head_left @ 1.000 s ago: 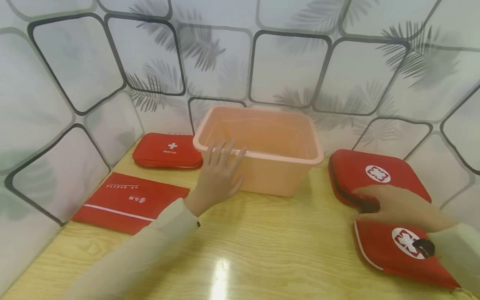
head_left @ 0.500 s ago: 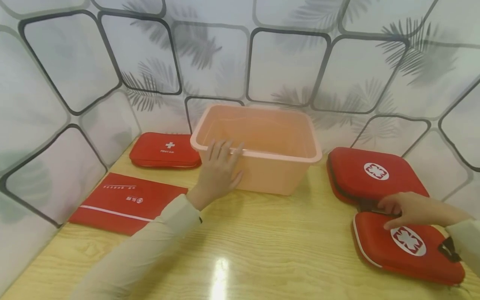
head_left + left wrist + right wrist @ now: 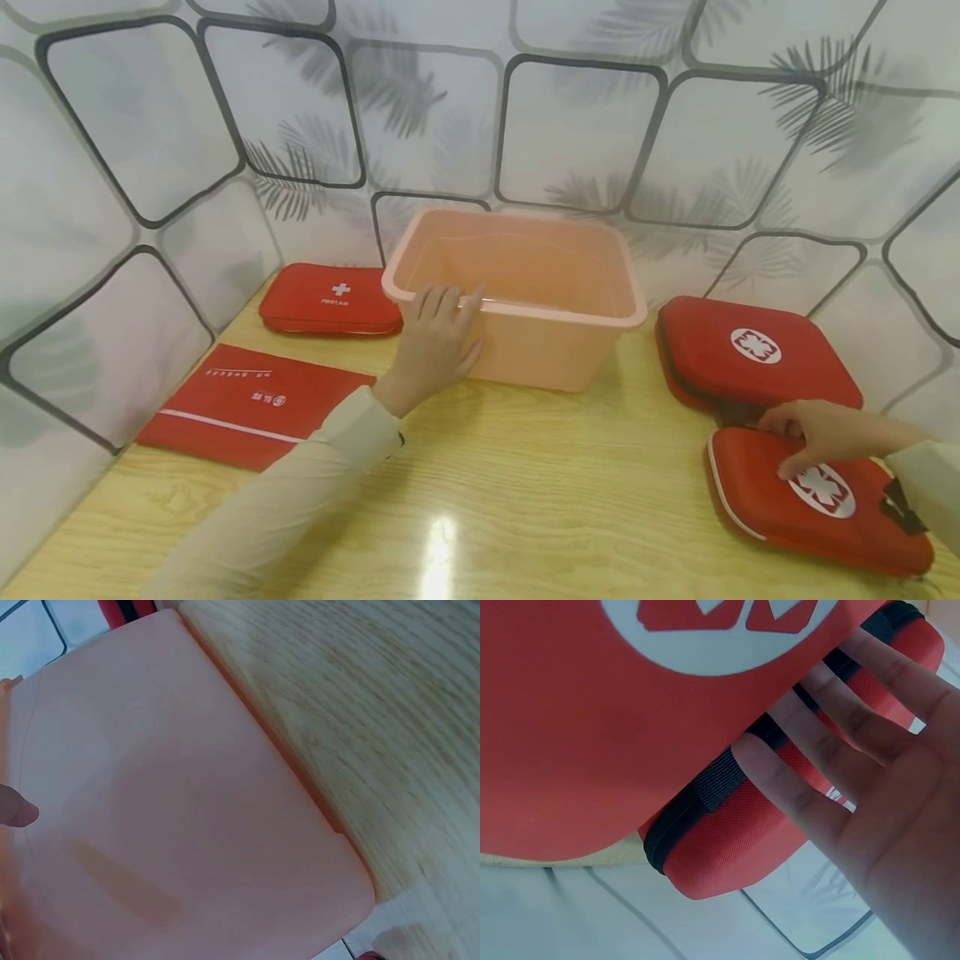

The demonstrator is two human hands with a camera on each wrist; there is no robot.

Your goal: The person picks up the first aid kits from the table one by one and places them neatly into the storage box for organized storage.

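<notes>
My left hand (image 3: 433,346) holds the near rim of a peach plastic bin (image 3: 543,350), its fingers over the edge. In the left wrist view, the thumb (image 3: 19,810) lies against the bin's outer wall. On the right, my right hand (image 3: 828,429) grips the far edge of the nearer red first-aid case (image 3: 753,479), thumb on top by the white emblem. The right wrist view shows its fingertips tucked behind that edge, between it and a second red case (image 3: 757,832) with a black zip. The table hides the case's underside.
A flat red pouch (image 3: 240,404) with a white stripe lies at the left on the wooden table (image 3: 555,500). Behind it, a small red first-aid case (image 3: 322,304) sits beside the bin. A patterned wall covering (image 3: 577,133) rises close behind everything.
My right hand has come down from over the two right-hand cases onto the nearer one and taken hold of its edge. My left hand has stayed at the bin, its fingers now bent over the rim.
</notes>
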